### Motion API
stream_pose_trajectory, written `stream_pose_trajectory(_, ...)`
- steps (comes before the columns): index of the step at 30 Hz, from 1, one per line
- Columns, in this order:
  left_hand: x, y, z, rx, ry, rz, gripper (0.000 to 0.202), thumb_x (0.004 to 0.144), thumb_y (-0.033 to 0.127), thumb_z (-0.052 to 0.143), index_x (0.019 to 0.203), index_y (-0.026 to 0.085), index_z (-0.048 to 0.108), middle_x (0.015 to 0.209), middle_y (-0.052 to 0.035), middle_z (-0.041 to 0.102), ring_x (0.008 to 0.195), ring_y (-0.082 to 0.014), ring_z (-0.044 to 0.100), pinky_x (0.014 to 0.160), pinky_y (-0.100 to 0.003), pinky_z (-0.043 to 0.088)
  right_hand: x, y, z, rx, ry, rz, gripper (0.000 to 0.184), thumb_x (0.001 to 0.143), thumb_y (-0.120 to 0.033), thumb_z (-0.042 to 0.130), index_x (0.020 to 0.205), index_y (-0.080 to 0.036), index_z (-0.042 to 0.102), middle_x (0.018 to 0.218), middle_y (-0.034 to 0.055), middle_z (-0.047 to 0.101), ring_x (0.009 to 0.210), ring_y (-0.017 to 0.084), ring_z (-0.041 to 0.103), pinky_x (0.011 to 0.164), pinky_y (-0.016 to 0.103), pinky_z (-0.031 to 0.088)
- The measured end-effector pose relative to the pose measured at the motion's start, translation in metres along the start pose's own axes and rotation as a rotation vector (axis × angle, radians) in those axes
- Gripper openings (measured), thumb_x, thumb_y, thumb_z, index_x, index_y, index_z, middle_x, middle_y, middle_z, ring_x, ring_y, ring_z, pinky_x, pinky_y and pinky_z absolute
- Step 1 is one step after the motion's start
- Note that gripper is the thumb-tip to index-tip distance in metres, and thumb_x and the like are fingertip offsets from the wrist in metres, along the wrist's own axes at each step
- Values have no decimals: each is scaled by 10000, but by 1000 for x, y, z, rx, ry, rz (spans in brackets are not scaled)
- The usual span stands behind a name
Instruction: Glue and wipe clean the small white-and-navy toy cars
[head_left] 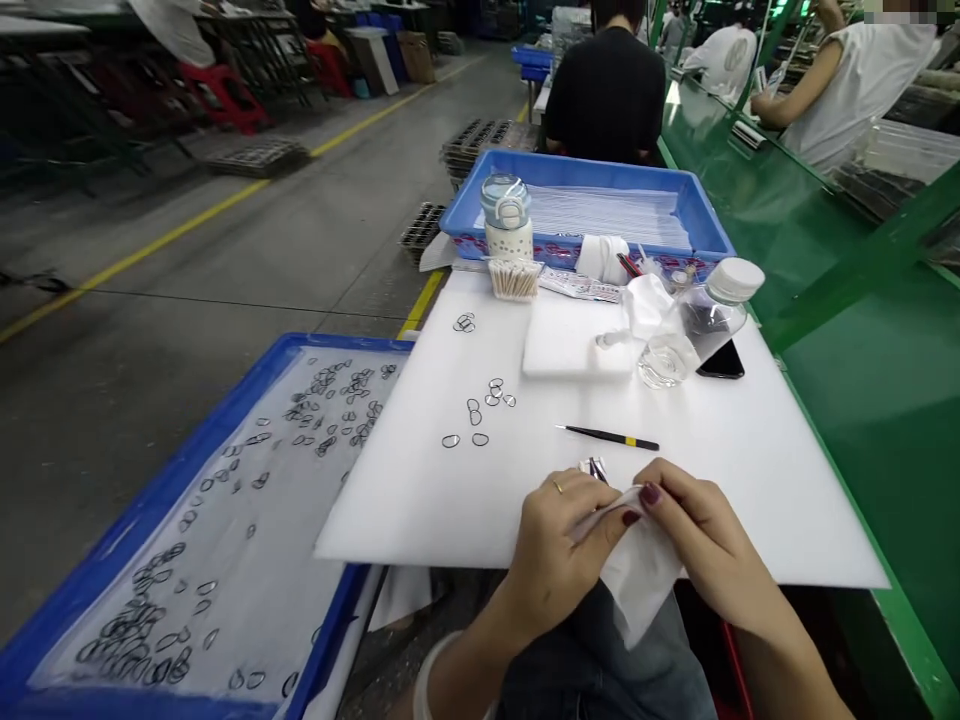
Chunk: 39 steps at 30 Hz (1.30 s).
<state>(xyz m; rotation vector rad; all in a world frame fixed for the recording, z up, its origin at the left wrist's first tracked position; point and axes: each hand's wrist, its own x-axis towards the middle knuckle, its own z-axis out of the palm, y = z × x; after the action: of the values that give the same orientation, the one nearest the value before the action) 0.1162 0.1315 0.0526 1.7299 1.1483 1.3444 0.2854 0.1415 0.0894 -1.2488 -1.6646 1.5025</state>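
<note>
My left hand [564, 545] and my right hand [709, 535] pinch a white cloth or tissue [641, 580] between them at the front edge of the white foam board [420, 510]. Its lower part hangs down over my lap. Whether anything small is inside its folds is hidden. Just beyond my left fingers lies a small white and dark item [592, 468], partly covered. Black tweezers [611, 437] with a yellow band rest on the board past my hands. Several thin dark oval rings [480, 440] lie loose to the left.
At left, a blue-rimmed tray [247, 620] holds many similar rings. Farther back on the board are cotton swabs [515, 280], a foam block [574, 340], a tilted clear bottle [705, 315] and a phone [721, 360]. A blue bin [585, 170] stands behind, with a person [606, 85] beyond.
</note>
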Motion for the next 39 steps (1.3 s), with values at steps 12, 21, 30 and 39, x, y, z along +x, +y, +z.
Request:
stream_pose_trajectory(12,56,-42,-102,820,-154,-274,222,909,270,545,953,238,760,991,-42,760,941,-264,674,816,-393,504,-9,24,-46,524,997,-239,247,833,-364,552,597,-303,594,602,28,516,536,207,527,507,415,465)
stream_pose_trajectory(21,76,-64,-118,921,-178,-398,236,856,331,515,834,219,721,931,-59,743,877,-278,666,684,-348,439,26,-35,-71,-24,985,-596,170,781,-382,764,770,-243,666,632,1,585,434,132,418,400,302,300)
stream_pose_trajectory(30,73,-76,-119,777,-138,-340,265,807,424,568,834,202,711,940,-72,731,878,-268,668,716,-341,466,119,-46,-107,-978,881,-635,287,893,-370,552,1127,-208,594,1140,137,599,980,280,612,786,397,514)
stream_pose_trajectory(39,68,-86,-115,754,-102,-247,231,886,277,560,929,238,783,980,-24,775,873,-211,711,823,-323,528,138,-25,-123,-1091,922,-469,515,888,-345,482,1346,-111,470,1228,244,570,1060,371,609,845,508,516)
